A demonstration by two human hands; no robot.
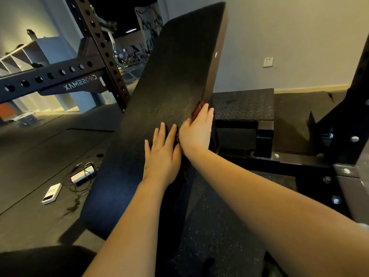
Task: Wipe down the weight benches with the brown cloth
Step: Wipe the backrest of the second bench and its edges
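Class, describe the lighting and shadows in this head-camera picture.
Head view: dim, warm light on the far left wall; black bench pad shows a bluish sheen low down; brown cloth barely shows by the right hand; its shadow darkens the floor.

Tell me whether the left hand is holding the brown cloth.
No, the left hand lies flat on the bench pad, while the brown cloth sits under the right hand at the pad's edge.

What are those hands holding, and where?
The right hand presses the brown cloth against the side edge of the black padded bench; the left hand lies flat on top, holding nothing.
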